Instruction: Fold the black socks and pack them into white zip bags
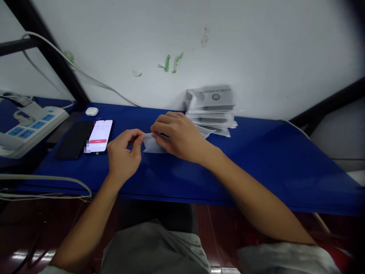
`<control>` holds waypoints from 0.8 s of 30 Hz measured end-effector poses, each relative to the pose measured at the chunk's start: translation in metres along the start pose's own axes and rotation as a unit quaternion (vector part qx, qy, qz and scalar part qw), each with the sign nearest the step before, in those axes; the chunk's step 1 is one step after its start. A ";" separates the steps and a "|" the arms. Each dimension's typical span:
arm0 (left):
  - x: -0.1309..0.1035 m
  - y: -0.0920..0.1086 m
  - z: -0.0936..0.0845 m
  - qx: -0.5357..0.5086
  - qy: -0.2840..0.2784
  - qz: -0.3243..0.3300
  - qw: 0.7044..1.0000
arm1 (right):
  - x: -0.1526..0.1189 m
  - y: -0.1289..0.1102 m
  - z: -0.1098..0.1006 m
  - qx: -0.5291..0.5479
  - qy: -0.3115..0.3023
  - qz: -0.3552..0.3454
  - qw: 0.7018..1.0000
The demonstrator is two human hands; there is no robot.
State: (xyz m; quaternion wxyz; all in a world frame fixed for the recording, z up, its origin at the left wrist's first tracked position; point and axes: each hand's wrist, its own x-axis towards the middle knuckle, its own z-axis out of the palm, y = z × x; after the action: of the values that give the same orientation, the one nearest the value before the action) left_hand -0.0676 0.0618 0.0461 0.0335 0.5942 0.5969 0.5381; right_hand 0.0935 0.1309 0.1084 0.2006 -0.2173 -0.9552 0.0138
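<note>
A translucent white plastic bag (152,145) lies low over the blue table, between my two hands. My left hand (125,154) pinches its left corner between thumb and fingertips. From above, my right hand (179,135) grips the bag's upper edge with curled fingers, and the palm covers much of it. Something dark shows under the right fingers, too hidden to name. Just behind the right hand rises a stack of similar printed bags (212,99), piled loosely against the wall.
A lit phone (100,136) and a dark phone-like slab (74,140) lie left of my hands on the blue table (256,160). Behind them sits a white earbud case (91,111). A power strip (37,127) with plugs and cables is at the far left. Black frame bars flank the table.
</note>
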 end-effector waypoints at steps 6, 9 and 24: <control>0.004 -0.004 -0.005 0.033 0.006 0.011 0.999 | -0.018 0.011 -0.007 -0.015 0.010 0.045 0.999; 0.005 -0.003 -0.006 0.032 -0.012 0.014 0.999 | -0.021 0.014 -0.005 -0.013 0.016 0.054 0.998; 0.008 0.008 0.002 0.051 -0.026 0.084 0.995 | -0.027 0.017 -0.004 -0.030 0.017 0.031 0.999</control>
State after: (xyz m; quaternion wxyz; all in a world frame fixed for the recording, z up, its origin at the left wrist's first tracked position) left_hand -0.0632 0.0660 0.0555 -0.0265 0.6570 0.5706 0.4921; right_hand 0.1246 0.1342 0.1002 0.2097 -0.2525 -0.9445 -0.0125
